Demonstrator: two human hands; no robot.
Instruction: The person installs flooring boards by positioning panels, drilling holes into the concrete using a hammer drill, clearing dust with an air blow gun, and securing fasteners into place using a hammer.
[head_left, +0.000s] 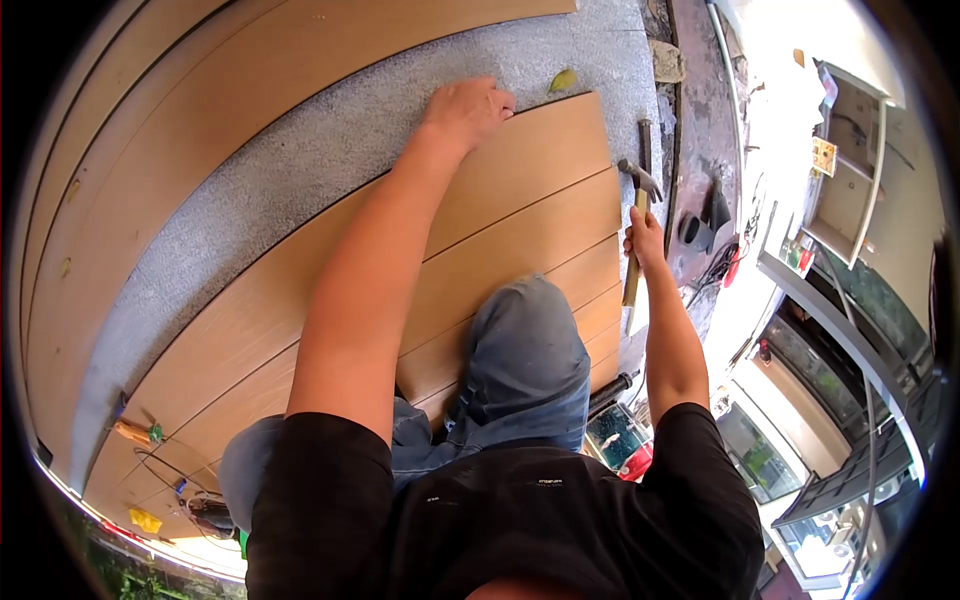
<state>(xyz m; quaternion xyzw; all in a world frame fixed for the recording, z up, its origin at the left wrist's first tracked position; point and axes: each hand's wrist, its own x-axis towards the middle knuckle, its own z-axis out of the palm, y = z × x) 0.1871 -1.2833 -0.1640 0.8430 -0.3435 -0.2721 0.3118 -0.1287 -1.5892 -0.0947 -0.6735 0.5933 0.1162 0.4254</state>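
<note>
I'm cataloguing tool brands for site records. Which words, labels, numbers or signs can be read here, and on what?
None can be read.
Black T-shirt: two small white prints on the front, too small to read.
Claw hammer, wood-look planks: no lettering discernible.

I wear a black T-shirt (pixel 510 520); its left sleeve (pixel 320 490) and right sleeve (pixel 700 455) are short, loose and the same plain black. Small pale lettering (pixel 552 482) sits on the front, one bit to the left and another to the right, too tiny for me to read. My jeans (pixel 535 420) are blue denim, creased, faded to grey-blue over the knee (pixel 535 315). My left hand (pixel 466 110) and right hand (pixel 646 238) are bare.
</note>
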